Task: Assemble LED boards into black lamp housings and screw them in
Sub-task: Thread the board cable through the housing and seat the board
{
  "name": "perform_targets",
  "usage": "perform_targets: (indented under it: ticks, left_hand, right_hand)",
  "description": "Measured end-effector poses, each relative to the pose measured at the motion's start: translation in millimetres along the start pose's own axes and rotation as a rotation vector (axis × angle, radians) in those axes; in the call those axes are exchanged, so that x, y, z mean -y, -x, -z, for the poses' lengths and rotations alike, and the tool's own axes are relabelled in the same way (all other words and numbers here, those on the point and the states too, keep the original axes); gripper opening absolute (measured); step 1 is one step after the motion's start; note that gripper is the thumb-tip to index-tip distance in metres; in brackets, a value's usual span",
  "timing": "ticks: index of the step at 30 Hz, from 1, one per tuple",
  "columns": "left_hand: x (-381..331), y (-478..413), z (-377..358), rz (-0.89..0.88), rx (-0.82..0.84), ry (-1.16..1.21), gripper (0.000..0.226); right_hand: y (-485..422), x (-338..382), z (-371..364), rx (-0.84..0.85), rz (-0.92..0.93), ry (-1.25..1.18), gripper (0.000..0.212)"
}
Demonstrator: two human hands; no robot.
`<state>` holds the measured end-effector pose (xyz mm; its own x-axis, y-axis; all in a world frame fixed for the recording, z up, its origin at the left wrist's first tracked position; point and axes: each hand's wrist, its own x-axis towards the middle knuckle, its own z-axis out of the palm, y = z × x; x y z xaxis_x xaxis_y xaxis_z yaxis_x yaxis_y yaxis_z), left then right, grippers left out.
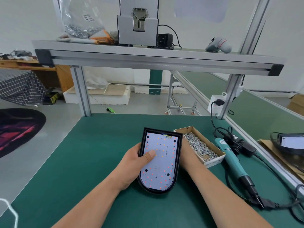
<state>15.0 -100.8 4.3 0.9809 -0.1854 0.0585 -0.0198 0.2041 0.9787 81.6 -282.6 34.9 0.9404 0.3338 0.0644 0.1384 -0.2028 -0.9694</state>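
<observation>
A black lamp housing (179, 150) is held tilted above the green table (98, 145), with a white LED board (162, 163) lying inside it. My left hand (136, 163) grips the housing's left edge, its thumb pressing on the board. My right hand (185, 155) is mostly hidden behind the housing's right side; only the wrist and the heel of the hand show, so its grip cannot be seen.
A cardboard box of screws (199, 146) sits just right of the housing. A teal electric screwdriver (233, 162) with a black cable lies further right. Another housing (287, 142) rests at the right edge. An aluminium shelf (156, 58) spans overhead.
</observation>
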Motion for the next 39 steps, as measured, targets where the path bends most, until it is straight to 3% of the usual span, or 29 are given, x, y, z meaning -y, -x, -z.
perform_targets:
  ticks: [2, 3, 5, 8, 11, 14, 23, 28, 33, 35, 37, 39]
  left_hand:
    - [0.3, -0.3, -0.1, 0.012, 0.004, 0.014, 0.048]
    - [0.9, -0.8, 0.1, 0.015, 0.005, 0.021, 0.048]
    - [1.3, -1.1, 1.3, 0.018, -0.006, 0.025, 0.047]
    - [3.6, -2.0, 1.3, 0.011, -0.039, 0.014, 0.046]
    - [4.1, -2.8, 0.7, 0.006, -0.052, -0.009, 0.043]
    - [4.6, -2.8, 0.4, -0.001, -0.060, -0.026, 0.039]
    - [1.3, -3.9, 0.4, 0.019, -0.105, -0.054, 0.037]
    - [1.9, -6.0, 1.3, 0.039, -0.115, -0.096, 0.021]
    - [2.1, -4.8, -2.3, 0.023, -0.151, -0.099, 0.026]
    - [0.8, -4.8, -1.6, 0.014, -0.165, -0.087, 0.037]
    - [0.7, -4.9, 0.3, 0.020, -0.151, -0.055, 0.041]
    - [0.3, -4.5, 2.3, 0.030, -0.135, -0.022, 0.042]
  right_hand:
    - [4.9, -6.9, 7.7, 0.020, -0.016, 0.014, 0.048]
    - [6.2, -5.7, 10.3, -0.043, -0.086, -0.091, 0.043]
    - [8.6, -7.7, 17.3, -0.176, 0.010, -0.060, 0.032]
    - [10.2, -6.5, 28.8, -0.228, 0.078, -0.270, 0.033]
    - [13.7, -0.1, 31.6, -0.173, 0.187, -0.061, 0.038]
    - [14.5, 1.4, 25.4, -0.131, 0.164, 0.152, 0.037]
    - [12.2, 7.8, 16.9, -0.174, 0.138, 0.143, 0.020]
    - [14.0, 6.9, 15.0, -0.202, 0.160, 0.102, 0.021]
    - [13.1, 4.1, 17.0, -0.176, 0.185, 0.104, 0.017]
    - [13.8, 3.9, 15.6, -0.136, 0.182, -0.022, 0.013]
    - [12.7, 3.2, 14.2, -0.111, 0.074, -0.268, 0.032]
    - [10.3, -0.6, 17.1, -0.104, -0.022, -0.403, 0.036]
